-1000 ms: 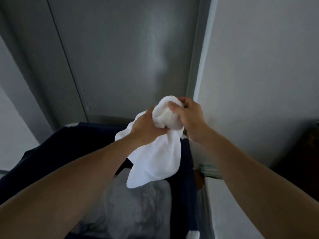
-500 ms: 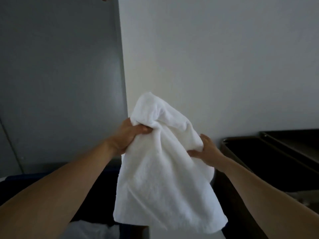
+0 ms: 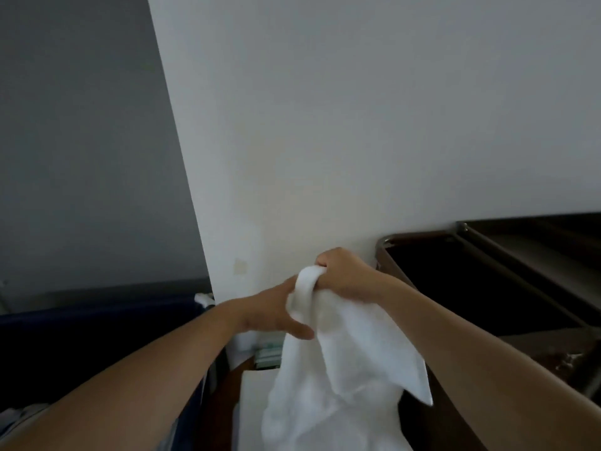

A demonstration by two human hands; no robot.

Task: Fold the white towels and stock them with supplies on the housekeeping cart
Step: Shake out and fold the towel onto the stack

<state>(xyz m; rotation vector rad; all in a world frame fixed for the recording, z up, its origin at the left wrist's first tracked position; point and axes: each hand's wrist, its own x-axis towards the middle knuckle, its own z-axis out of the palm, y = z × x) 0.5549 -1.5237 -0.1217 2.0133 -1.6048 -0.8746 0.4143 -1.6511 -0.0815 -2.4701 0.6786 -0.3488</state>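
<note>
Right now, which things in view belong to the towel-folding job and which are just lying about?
Job: white terry towel, gripped at its top by the right hand and pinched by the left hand; dark brown metal-rimmed cart tray.
Lying about: navy fabric bin; flat white box; pale green stack, too blurred to identify.

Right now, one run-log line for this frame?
right hand: grips towel top | left hand: against towel, grip unclear | towel: hanging loose
</note>
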